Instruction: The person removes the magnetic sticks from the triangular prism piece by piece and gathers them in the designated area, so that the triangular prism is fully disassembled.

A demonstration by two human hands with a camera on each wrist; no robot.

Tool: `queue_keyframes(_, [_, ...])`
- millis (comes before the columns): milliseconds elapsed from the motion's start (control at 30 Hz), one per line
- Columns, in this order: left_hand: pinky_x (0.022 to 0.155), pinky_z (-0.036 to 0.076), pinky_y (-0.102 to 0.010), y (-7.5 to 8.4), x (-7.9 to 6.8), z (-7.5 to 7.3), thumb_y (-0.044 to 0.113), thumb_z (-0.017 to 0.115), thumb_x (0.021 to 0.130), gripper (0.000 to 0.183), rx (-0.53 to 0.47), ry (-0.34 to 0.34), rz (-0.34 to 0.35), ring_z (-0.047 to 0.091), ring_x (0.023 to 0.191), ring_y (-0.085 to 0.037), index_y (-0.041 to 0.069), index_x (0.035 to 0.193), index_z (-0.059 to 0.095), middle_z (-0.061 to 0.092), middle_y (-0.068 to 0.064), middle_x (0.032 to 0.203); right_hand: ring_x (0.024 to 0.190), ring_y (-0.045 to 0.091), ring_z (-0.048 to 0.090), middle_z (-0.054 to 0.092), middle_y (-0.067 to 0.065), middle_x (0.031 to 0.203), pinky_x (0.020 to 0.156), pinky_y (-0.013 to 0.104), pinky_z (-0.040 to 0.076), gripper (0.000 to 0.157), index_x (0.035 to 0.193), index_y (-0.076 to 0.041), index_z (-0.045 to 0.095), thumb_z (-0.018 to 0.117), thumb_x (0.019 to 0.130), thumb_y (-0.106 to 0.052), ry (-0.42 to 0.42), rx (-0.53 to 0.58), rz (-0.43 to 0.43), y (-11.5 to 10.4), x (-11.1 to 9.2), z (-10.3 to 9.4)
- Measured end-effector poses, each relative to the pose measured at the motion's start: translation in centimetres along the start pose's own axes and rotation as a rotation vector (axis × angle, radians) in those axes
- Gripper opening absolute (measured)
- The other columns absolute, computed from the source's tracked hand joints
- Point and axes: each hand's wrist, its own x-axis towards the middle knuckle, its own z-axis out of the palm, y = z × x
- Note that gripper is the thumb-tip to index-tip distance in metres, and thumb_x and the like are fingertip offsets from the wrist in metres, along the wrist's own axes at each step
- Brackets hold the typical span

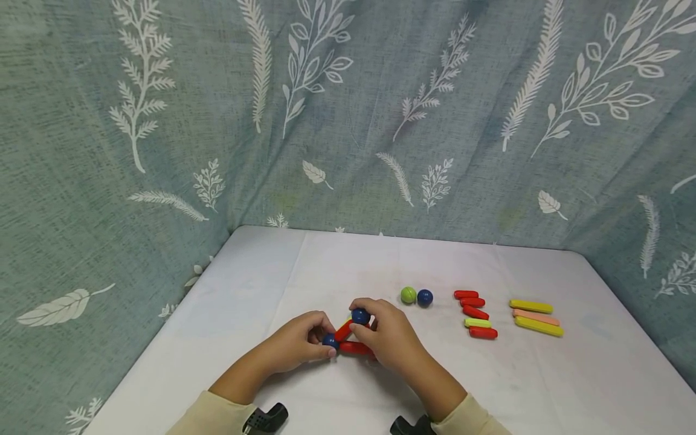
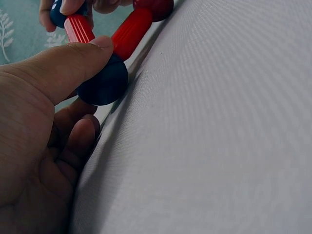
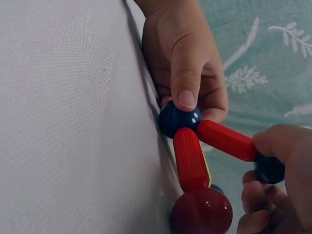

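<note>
Both hands hold one structure of red sticks and balls, low over the white table. My left hand (image 1: 296,344) pinches a blue ball (image 2: 105,83) at its left corner, thumb on top. From that ball, one red stick (image 3: 226,140) rises to a second blue ball (image 1: 360,316), which my right hand (image 1: 393,335) grips between thumb and fingers. Another red stick (image 3: 189,158) runs from the left ball to a dark red ball (image 3: 202,210). Behind this stick, a yellow-green edge and part of another blue ball (image 3: 217,188) show; the rest there is hidden.
Beyond my right hand lie a green ball (image 1: 408,295) and a loose blue ball (image 1: 425,297), side by side. Farther right are short red sticks (image 1: 483,333) with a yellow-green one (image 1: 477,323), then long yellow sticks (image 1: 538,327) and a peach one (image 1: 535,316).
</note>
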Motion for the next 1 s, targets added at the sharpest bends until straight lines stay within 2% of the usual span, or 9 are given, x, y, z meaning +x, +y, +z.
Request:
queue_keyframes(233, [0.071,0.051,-0.028,0.0,0.0,0.0,0.034,0.087,0.087,0.030,-0.013,0.001,-0.004,0.058,0.084,-0.015,0.024,0.106,0.066,0.062,0.003,0.096,0.081,0.015,0.056,0.063,-0.005,0.101,0.068,0.028,0.050,0.026,0.123,-0.025,0.071,0.072,0.097,-0.028,-0.028,-0.031,0.043,0.2,0.3,0.1])
queue_keyframes(367, [0.072,0.051,-0.027,0.0,0.0,0.0,0.034,0.087,0.087,0.030,-0.016,0.005,-0.009,0.058,0.084,-0.015,0.024,0.106,0.065,0.062,0.003,0.097,0.087,0.016,0.056,0.063,-0.005,0.102,0.077,0.032,0.054,0.021,0.118,-0.026,0.072,0.073,0.097,-0.027,-0.051,-0.035,0.063,0.2,0.3,0.0])
queue_keyframes(467, [0.072,0.051,-0.027,0.0,0.0,0.0,0.034,0.087,0.087,0.030,-0.016,0.006,-0.011,0.058,0.084,-0.015,0.024,0.106,0.065,0.062,0.003,0.097,0.092,0.016,0.057,0.064,-0.004,0.104,0.085,0.036,0.056,0.021,0.117,-0.026,0.072,0.075,0.097,-0.028,-0.062,-0.043,0.070,0.3,0.3,-0.1])
queue_keyframes(733, [0.072,0.051,-0.027,0.0,0.0,-0.1,0.033,0.087,0.087,0.030,-0.022,0.007,-0.010,0.058,0.084,-0.015,0.023,0.106,0.066,0.062,0.003,0.097,0.096,0.017,0.060,0.066,-0.001,0.109,0.092,0.044,0.059,0.022,0.117,-0.025,0.073,0.077,0.096,-0.028,-0.075,-0.112,0.098,0.6,0.5,-0.2])
queue_keyframes(833, [0.072,0.051,-0.027,0.0,0.0,-0.1,0.033,0.087,0.087,0.030,-0.029,0.005,-0.011,0.058,0.085,-0.015,0.023,0.106,0.066,0.062,0.003,0.097,0.102,0.018,0.061,0.068,0.001,0.114,0.095,0.047,0.059,0.024,0.119,-0.026,0.072,0.078,0.096,-0.029,-0.077,-0.105,0.116,1.0,0.5,-0.1])
queue_keyframes(1000, [0.073,0.051,-0.027,0.0,0.0,-0.1,0.033,0.087,0.087,0.030,-0.029,0.004,-0.010,0.058,0.086,-0.015,0.023,0.106,0.066,0.062,0.003,0.097,0.108,0.019,0.062,0.070,0.002,0.125,0.096,0.047,0.059,0.025,0.119,-0.028,0.072,0.079,0.095,-0.031,-0.064,-0.080,0.115,1.3,0.5,-0.1])
